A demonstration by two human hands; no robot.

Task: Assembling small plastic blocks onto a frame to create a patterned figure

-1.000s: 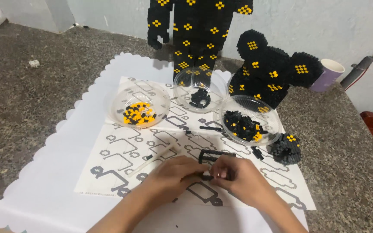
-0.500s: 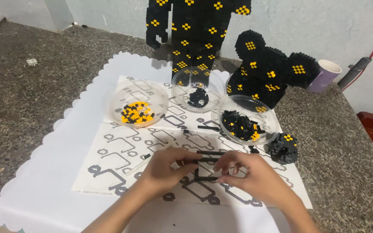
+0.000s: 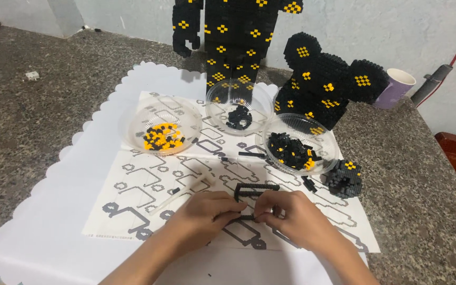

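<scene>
Fingers of your left hand (image 3: 207, 214) and right hand (image 3: 291, 216) pinch opposite ends of a small black brick strip (image 3: 246, 217), held low over the instruction sheet (image 3: 133, 211) on the tabletop. Its long axis runs left to right between your fingertips, just near of the black frame (image 3: 256, 188); both hands are equally close.

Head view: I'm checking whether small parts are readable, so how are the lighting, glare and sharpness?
Head view: soft, even light with faint shadows; mild glare on the clear bowl of black and yellow bricks; left hand and right hand are sharp, while the black brick frame shows little detail.
</scene>
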